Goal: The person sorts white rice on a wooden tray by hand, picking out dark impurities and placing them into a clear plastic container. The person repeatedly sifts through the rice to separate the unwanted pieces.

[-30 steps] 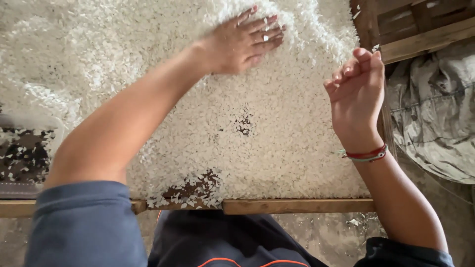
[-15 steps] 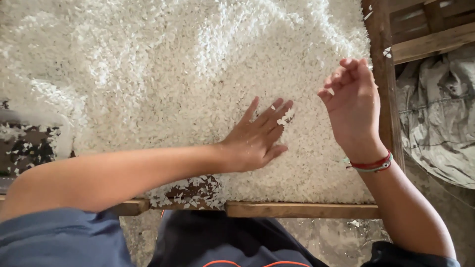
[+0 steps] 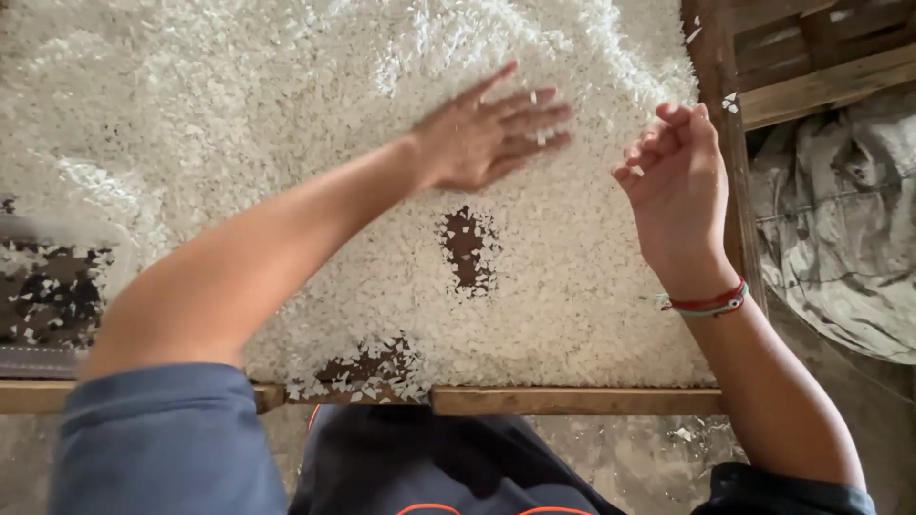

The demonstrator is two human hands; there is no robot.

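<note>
Watching left hand (image 3: 487, 133) lie flat, fingers spread, on the white flakes (image 3: 286, 105) covering the wooden tray (image 3: 572, 401); right hand (image 3: 673, 176) loosely curled, grasping nothing I can see.

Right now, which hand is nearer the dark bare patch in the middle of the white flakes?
Left. The left hand lies flat on the flakes just above the bare patch; the right hand is raised farther off to its right.

White flakes (image 3: 286, 105) are spread over a brown wooden tray (image 3: 572, 401), with dark brown patches bared. A red and pale blue wristband (image 3: 711, 303) and blue-grey sleeves (image 3: 162, 439) are seen.
</note>
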